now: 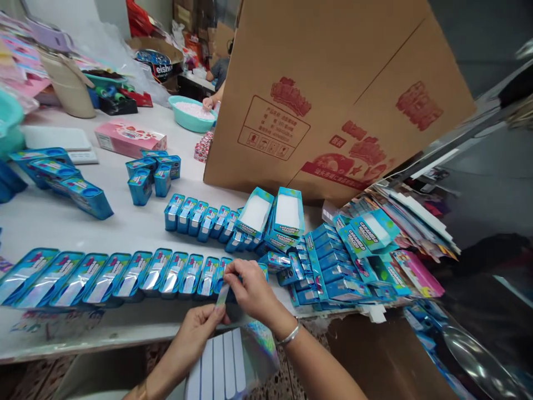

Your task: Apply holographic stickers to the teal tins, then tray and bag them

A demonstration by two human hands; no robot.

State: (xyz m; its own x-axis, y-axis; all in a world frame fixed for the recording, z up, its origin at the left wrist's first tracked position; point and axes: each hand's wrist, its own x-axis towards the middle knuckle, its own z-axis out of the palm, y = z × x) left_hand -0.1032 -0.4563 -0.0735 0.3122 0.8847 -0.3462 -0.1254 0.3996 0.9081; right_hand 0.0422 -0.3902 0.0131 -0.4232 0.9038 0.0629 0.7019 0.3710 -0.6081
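Observation:
A narrow shiny sticker strip (pixel 222 295) is stretched between my two hands at the table's front edge. My left hand (pixel 202 328) pinches its lower end, and the fingers of my right hand (pixel 250 286) are closed on its upper end. Right behind them runs a row of small blue containers (pixel 160 269) with colourful printed tops, several of which have a shiny strip across the front. My right hand covers part of the containers at the row's right end. Below my hands, a sheet of pale strips (pixel 222 364) on shiny backing lies near my lap.
A second row of blue containers (pixel 197 216) stands farther back, beside open display boxes (pixel 288 211) and packed trays (pixel 333 266). A large cardboard carton (pixel 325 66) rises behind. At the back are a pink box (pixel 131 138), a teal basin (pixel 192 114) and another person's hand (pixel 212 101).

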